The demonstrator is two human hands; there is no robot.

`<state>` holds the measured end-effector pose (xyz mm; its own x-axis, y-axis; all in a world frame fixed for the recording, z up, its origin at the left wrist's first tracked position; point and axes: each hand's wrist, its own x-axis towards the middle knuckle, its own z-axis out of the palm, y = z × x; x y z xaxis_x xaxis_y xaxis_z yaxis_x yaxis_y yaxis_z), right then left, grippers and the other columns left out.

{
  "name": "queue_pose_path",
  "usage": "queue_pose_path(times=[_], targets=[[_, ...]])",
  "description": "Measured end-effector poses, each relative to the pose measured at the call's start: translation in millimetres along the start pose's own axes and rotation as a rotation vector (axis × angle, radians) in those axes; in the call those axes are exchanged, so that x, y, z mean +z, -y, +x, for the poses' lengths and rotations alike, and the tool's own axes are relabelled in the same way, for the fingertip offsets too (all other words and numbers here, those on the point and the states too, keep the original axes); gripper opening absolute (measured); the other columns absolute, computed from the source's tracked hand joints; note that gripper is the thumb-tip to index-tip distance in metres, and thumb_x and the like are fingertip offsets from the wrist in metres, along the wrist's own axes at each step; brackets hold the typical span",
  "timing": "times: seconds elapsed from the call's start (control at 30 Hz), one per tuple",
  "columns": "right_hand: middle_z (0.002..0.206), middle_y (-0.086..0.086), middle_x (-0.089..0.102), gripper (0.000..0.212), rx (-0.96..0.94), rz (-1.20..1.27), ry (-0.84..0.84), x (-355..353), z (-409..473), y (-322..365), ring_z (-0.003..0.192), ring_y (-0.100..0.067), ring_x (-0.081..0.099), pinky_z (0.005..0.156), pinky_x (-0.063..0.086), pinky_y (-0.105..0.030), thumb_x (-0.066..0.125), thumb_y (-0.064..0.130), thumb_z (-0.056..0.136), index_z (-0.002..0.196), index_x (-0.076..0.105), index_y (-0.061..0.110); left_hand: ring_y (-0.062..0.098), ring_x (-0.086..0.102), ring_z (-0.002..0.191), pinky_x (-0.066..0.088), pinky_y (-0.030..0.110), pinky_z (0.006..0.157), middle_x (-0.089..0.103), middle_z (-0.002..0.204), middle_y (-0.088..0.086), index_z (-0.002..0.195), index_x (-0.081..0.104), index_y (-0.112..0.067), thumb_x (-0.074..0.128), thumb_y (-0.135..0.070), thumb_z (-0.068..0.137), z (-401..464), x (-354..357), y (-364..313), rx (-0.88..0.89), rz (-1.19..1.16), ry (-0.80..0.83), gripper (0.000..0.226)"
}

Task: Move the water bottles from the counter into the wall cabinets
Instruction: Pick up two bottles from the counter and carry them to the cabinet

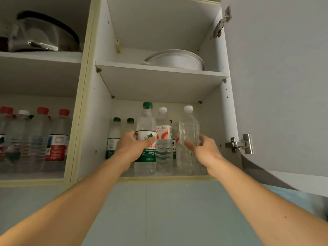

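Note:
My left hand [132, 148] grips a tall green-capped, green-labelled water bottle [145, 128] standing on the lower shelf [165, 177] of the open wall cabinet. My right hand [204, 150] holds a clear, label-free bottle with a white cap [188, 132] upright at the right of the same shelf. Between them stands a white-capped bottle with a red and white label [163, 139]. Two smaller green-capped bottles [114, 137] stand behind at the left, one partly hidden by my left hand.
The upper shelf carries a white round pan [175, 60]. The cabinet door [276, 86] hangs open at the right on metal hinges [239, 143]. The left cabinet holds several red-capped bottles [56, 137] below and a metal pot lid [44, 32] above. Blue wall tiles lie beneath.

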<state>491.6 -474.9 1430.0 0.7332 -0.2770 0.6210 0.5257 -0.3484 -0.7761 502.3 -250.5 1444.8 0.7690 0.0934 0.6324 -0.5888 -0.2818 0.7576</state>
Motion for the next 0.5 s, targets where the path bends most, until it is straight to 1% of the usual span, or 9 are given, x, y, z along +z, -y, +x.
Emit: queue_pose_path(times=[0.03, 0.1, 0.2, 0.23, 0.3, 0.37, 0.43, 0.47, 0.5], targets=[[0.141, -0.004, 0.058, 0.068, -0.002, -0.009, 0.001, 2, 2, -4, 0.124, -0.026, 0.058, 0.107, 0.046, -0.046, 0.071, 0.040, 0.092, 0.150, 0.043, 0.020, 0.013, 0.065, 0.080, 0.059, 0.036, 0.070, 0.062, 0.090, -0.009, 0.114, 0.056, -0.027, 0.079, -0.038, 0.084, 3, 5, 2, 0.007, 0.013, -0.007, 0.039], [0.148, -0.006, 0.052, 0.078, -0.017, -0.014, 0.005, 6, 4, -10, 0.131, -0.029, 0.053, 0.111, 0.042, -0.048, 0.070, 0.044, 0.092, 0.156, 0.032, 0.021, 0.012, 0.065, 0.080, 0.058, 0.035, 0.070, 0.061, 0.088, -0.011, 0.109, 0.054, -0.029, 0.079, -0.039, 0.084, 8, 12, 6, 0.012, 0.024, -0.008, 0.036], [0.148, -0.007, 0.052, 0.079, -0.044, -0.036, 0.006, 12, 8, -17, 0.131, -0.029, 0.054, 0.111, 0.043, -0.049, 0.069, 0.044, 0.092, 0.156, 0.032, 0.019, 0.012, 0.066, 0.082, 0.057, 0.032, 0.067, 0.065, 0.094, -0.009, 0.107, 0.054, -0.029, 0.078, -0.041, 0.084, 14, 24, 10, 0.021, 0.045, 0.002, 0.035], [0.144, -0.007, 0.056, 0.074, -0.054, -0.056, -0.004, 13, 10, -19, 0.128, -0.028, 0.056, 0.109, 0.045, -0.048, 0.070, 0.044, 0.092, 0.153, 0.037, 0.019, 0.014, 0.067, 0.085, 0.058, 0.034, 0.071, 0.066, 0.098, -0.007, 0.109, 0.054, -0.029, 0.078, -0.042, 0.085, 16, 29, 10, 0.026, 0.047, 0.004, 0.036], [0.131, -0.003, 0.065, 0.059, -0.083, -0.108, -0.022, 16, 13, -22, 0.117, -0.023, 0.063, 0.102, 0.050, -0.045, 0.072, 0.041, 0.091, 0.141, 0.050, 0.022, 0.018, 0.068, 0.091, 0.060, 0.042, 0.082, 0.067, 0.106, -0.004, 0.112, 0.056, -0.027, 0.077, -0.042, 0.085, 18, 40, 10, 0.041, 0.055, 0.004, 0.038], [0.114, 0.006, 0.069, 0.050, -0.114, -0.146, -0.040, 18, 13, -28, 0.108, -0.017, 0.065, 0.092, 0.052, -0.035, 0.074, 0.039, 0.089, 0.132, 0.054, 0.024, 0.019, 0.069, 0.093, 0.060, 0.043, 0.084, 0.066, 0.110, -0.001, 0.114, 0.057, -0.024, 0.077, -0.042, 0.085, 20, 49, 11, 0.064, 0.060, -0.008, 0.039], [0.102, 0.017, 0.063, 0.050, -0.149, -0.182, -0.065, 21, 13, -32, 0.105, -0.014, 0.064, 0.083, 0.045, -0.027, 0.075, 0.036, 0.088, 0.132, 0.054, 0.025, 0.016, 0.068, 0.088, 0.060, 0.041, 0.082, 0.068, 0.104, -0.002, 0.111, 0.058, -0.024, 0.076, -0.042, 0.086, 24, 57, 14, 0.092, 0.073, -0.025, 0.036], [0.102, 0.019, 0.061, 0.053, -0.159, -0.194, -0.076, 22, 12, -33, 0.107, -0.013, 0.062, 0.083, 0.043, -0.026, 0.075, 0.036, 0.088, 0.135, 0.052, 0.025, 0.013, 0.067, 0.085, 0.060, 0.039, 0.080, 0.067, 0.099, -0.004, 0.108, 0.057, -0.025, 0.076, -0.043, 0.086, 25, 59, 15, 0.103, 0.085, -0.032, 0.034], [0.109, 0.016, 0.062, 0.057, -0.162, -0.205, -0.084, 23, 13, -34, 0.109, -0.014, 0.060, 0.085, 0.043, -0.027, 0.075, 0.037, 0.089, 0.138, 0.050, 0.023, 0.011, 0.066, 0.083, 0.060, 0.037, 0.078, 0.066, 0.095, -0.007, 0.105, 0.056, -0.026, 0.076, -0.043, 0.086, 26, 61, 15, 0.110, 0.095, -0.037, 0.033]])
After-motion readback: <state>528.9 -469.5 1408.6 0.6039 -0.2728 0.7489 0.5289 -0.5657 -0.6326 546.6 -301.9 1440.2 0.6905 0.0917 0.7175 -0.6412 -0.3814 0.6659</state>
